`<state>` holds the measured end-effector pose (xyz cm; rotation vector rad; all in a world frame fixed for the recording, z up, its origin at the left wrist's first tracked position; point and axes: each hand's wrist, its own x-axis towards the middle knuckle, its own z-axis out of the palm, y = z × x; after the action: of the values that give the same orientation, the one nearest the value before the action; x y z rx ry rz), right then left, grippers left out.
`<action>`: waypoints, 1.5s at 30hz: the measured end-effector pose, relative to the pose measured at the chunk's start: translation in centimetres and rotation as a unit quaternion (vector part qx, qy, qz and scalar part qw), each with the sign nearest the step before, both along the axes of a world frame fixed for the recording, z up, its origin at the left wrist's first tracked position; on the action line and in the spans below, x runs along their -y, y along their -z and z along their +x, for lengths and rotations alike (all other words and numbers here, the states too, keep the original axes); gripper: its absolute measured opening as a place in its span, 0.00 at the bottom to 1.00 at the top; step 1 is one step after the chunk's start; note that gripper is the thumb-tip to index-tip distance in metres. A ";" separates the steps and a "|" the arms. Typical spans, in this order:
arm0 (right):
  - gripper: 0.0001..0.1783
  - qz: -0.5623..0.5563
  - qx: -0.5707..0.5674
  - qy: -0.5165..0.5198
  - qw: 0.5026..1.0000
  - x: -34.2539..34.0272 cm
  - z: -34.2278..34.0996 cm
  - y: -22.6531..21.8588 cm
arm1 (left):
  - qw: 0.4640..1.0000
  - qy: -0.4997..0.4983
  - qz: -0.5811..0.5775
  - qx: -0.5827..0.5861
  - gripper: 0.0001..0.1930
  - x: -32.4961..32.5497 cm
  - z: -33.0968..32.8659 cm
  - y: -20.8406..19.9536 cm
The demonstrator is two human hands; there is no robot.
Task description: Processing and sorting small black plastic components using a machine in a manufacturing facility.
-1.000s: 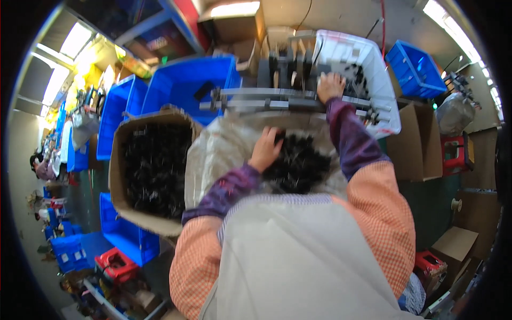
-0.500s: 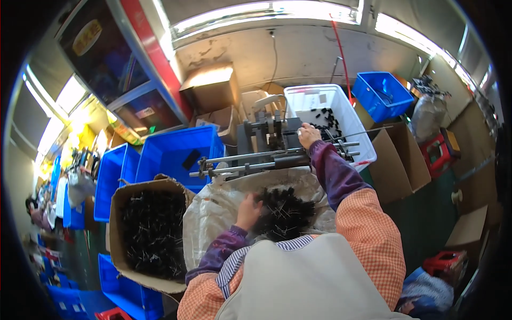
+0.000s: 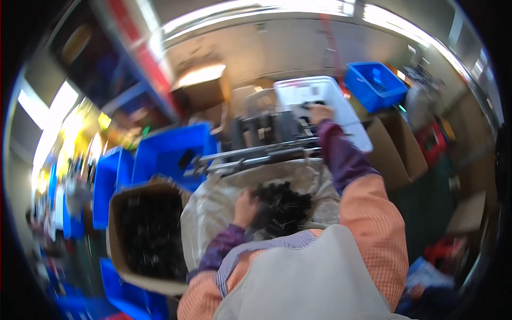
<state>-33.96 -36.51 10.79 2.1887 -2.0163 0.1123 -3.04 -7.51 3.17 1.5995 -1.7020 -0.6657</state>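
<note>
My left hand (image 3: 246,208) is at the left edge of a pile of black pieces with thin metal pins (image 3: 284,209), which lies on a whitish sack cloth (image 3: 205,213) in front of me. Its fingers are blurred and partly lost against the pile. My right hand (image 3: 321,113) reaches forward over the white plastic bin (image 3: 349,120), beside the small black pieces in it; motion smears its fingers too. Just left of that hand stands a dark metal bench device (image 3: 261,128) with long steel rods (image 3: 250,154) running across its near side.
A cardboard box of black pieces (image 3: 152,234) stands to my left, with blue bins (image 3: 170,152) behind it. Cardboard boxes (image 3: 202,88) sit at the back. An open carton (image 3: 397,152) and a blue bin (image 3: 375,88) are at the right.
The whole view has shifted and blurred. My right hand has moved from beside the device to farther over the white bin. My left hand stays at the pile.
</note>
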 end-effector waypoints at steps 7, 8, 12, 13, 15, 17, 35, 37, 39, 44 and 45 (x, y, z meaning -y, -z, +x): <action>0.27 -0.097 0.047 -0.040 0.993 1.4 -10.7 8.3 | 0.998 -0.002 -0.041 -0.047 0.15 -0.7 0.4 0.3; 0.26 -0.058 0.022 -0.027 0.998 -0.4 -9.7 6.5 | 0.995 -0.019 -0.096 -0.034 0.13 -0.6 0.2 1.4; 0.21 -0.119 0.150 -0.119 0.974 -8.2 -4.8 3.6 | 0.997 -0.055 -0.007 -0.061 0.09 -2.9 0.8 1.4; 0.20 -0.122 0.193 -0.141 0.963 -10.4 -2.7 3.3 | 0.996 -0.063 -0.022 -0.060 0.09 -3.6 0.9 1.7; 0.18 -0.142 0.231 -0.201 0.941 -13.2 -1.3 4.8 | 0.995 -0.072 -0.018 -0.074 0.11 -4.1 0.9 1.9; 0.16 -0.077 0.287 -0.226 0.928 -17.2 1.9 4.2 | 0.991 -0.080 -0.046 -0.095 0.08 -4.2 0.7 1.2; 0.21 0.272 0.491 -0.354 0.748 -27.1 15.7 1.4 | 0.958 -0.010 -0.132 -0.255 0.08 -5.2 -0.2 -4.9; 0.21 0.299 0.495 -0.350 0.737 -27.1 15.6 1.6 | 0.961 0.001 -0.117 -0.249 0.10 -5.1 -0.4 -4.6; 0.20 0.288 0.431 -0.338 0.785 -26.6 14.6 2.6 | 0.967 -0.021 -0.034 -0.250 0.16 -5.3 -0.5 -5.2; 0.20 0.211 0.463 -0.244 0.825 -24.6 11.5 4.5 | 0.997 -0.017 -0.066 0.020 0.28 -4.0 -0.4 -1.5; 0.20 0.178 0.467 -0.248 0.830 -24.2 10.9 4.7 | 0.995 0.006 -0.022 0.095 0.32 -3.6 -0.4 -1.4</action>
<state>-23.05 -12.27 6.11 3.2968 -1.8074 1.1669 -3.48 -3.89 4.62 1.6661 -1.8503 -0.4915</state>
